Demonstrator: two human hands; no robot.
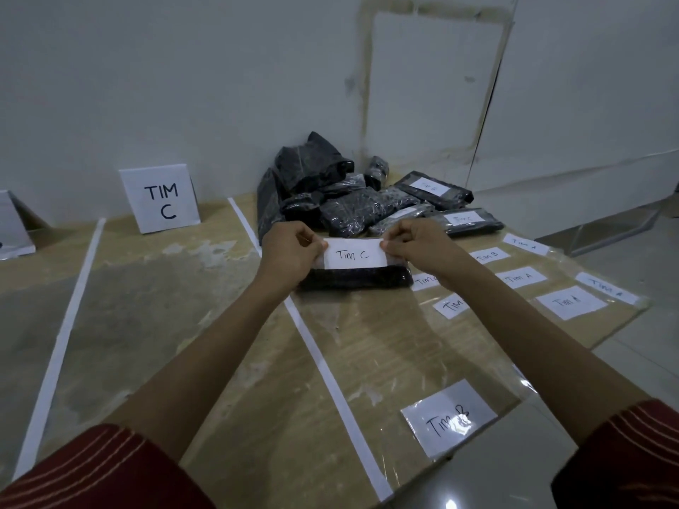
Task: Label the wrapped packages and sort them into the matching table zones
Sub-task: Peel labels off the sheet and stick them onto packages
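Note:
A white paper label (355,254) reading "Tim C" is stretched flat over a black wrapped package (358,278) lying on the table. My left hand (290,251) pinches the label's left end and my right hand (422,244) pinches its right end. Behind them lies a heap of black wrapped packages (330,192). Two flat packages at the back right carry labels: one (433,189) with faint writing, and one (466,220) that reads "Tim C".
A standing white sign "TIM C" (160,198) marks the zone left of a white tape line (323,365); another tape line (62,336) runs further left. Loose labels lie to the right, among them "Tim A" (569,302) and "Tim B" (450,416). The table edge (551,376) drops off at right.

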